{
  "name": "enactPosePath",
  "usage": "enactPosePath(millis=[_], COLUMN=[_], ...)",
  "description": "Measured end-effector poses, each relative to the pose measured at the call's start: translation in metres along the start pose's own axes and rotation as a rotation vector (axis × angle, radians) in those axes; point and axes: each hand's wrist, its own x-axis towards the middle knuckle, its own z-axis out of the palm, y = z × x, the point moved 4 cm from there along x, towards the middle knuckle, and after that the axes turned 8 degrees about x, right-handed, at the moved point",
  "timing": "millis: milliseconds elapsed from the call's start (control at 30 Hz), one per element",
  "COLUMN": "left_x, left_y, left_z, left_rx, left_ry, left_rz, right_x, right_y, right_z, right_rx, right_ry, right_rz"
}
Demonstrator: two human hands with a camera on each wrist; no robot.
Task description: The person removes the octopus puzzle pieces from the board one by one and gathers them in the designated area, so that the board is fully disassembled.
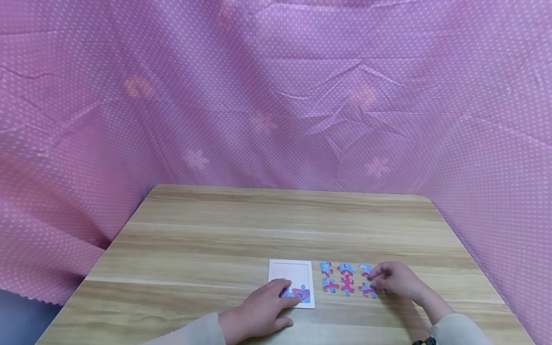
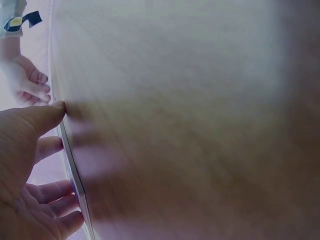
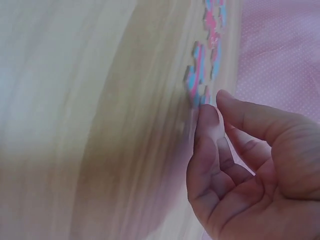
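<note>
A white puzzle tray (image 1: 291, 268) lies flat on the table, with pink and blue jigsaw pieces (image 1: 304, 293) along its near side. My left hand (image 1: 265, 306) rests over the tray's near left corner, fingers extended onto it and partly hiding those pieces. To the right, several loose jigsaw pieces lie in two rows, among them a pink middle piece (image 1: 347, 283) and a near right piece (image 1: 367, 290). Beside the right-hand column is my right hand (image 1: 398, 281), fingers bent, thumb and index fingertips right at the pieces. A small gap shows between those fingertips in the right wrist view.
The wood-grain table (image 1: 207, 239) runs back to a pink dotted cloth (image 1: 276, 120) that hangs behind it and at both sides. A black band (image 1: 424, 341) is at the right sleeve.
</note>
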Motion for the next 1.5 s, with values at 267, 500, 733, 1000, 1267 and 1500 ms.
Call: enactPosePath(millis=[267, 500, 733, 1000, 1267, 1500], left_x=[0.000, -0.003, -0.009, -0.014, -0.009, -0.003], left_y=[-0.001, -0.004, -0.018, -0.040, -0.063, -0.073], left_z=[0.002, 0.001, -0.004, -0.009, -0.007, -0.007], left_rx=[-0.013, -0.002, 0.045, 0.038, 0.005, -0.030], left_ry=[-0.019, 0.013, 0.078, 0.090, 0.075, 0.004], left_rz=[-0.017, -0.009, -0.032, -0.054, -0.040, -0.054], right_x=[0.006, 0.018, 0.026, 0.030, 0.038, 0.042], right_y=[-0.018, -0.040, -0.060, -0.087, -0.099, -0.102], right_z=[0.023, 0.059, 0.095, 0.130, 0.160, 0.169], right_rx=[0.106, 0.183, 0.261, 0.209, 0.212, 0.119], right_ry=[-0.041, -0.057, -0.079, -0.089, -0.097, -0.080], right_rz=[-0.084, -0.085, -0.102, -0.151, -0.136, -0.151])
